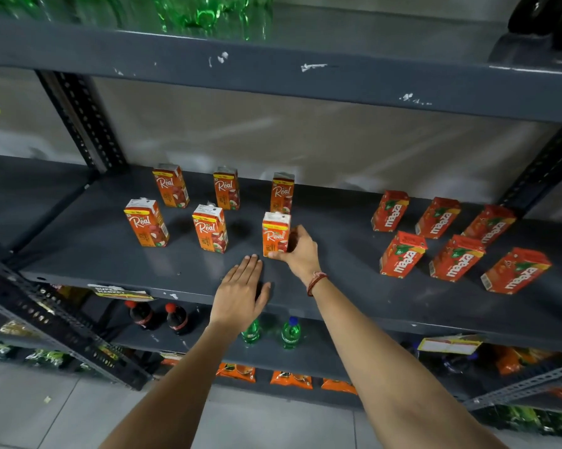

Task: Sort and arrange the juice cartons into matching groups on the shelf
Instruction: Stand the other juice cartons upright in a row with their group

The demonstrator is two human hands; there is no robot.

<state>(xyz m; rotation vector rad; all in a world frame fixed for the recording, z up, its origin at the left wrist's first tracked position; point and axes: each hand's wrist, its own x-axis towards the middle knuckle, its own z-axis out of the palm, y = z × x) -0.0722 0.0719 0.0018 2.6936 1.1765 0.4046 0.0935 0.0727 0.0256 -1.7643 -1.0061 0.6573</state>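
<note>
— Both forearms reach up from the near edge. What are the hands doing?

— Nearest, the left hand (240, 288) lies flat and spread on the front lip of the grey shelf (338, 306), palm down, gripping nothing. Just beyond it and to its right, the right hand (297, 251), a red thread bracelet (316, 282) at its wrist, is wrapped around the lower part of a Real carton (275, 234): thumb across the front near the base, fingers behind.

— Where do the rest stand?

— Left of and behind that hand stand five more Real cartons (210, 227), upright in two rows, so the held one seems to complete the near row. Well off to the right hand's right, six Maaza cartons (457, 258) form their own two rows, apart from the first group.

— How will the carton handle?

— I'd judge it small and light, with stiff card walls that dent if squeezed — and tall and narrow, so it probably tips easily. Holding it low on the two broad faces, as now, should let it slide or lift without toppling; the foil-sealed top is best left alone.

— So the sorting is nearly done?

— It looks that way — only the alignment of this last carton appears open.
</note>
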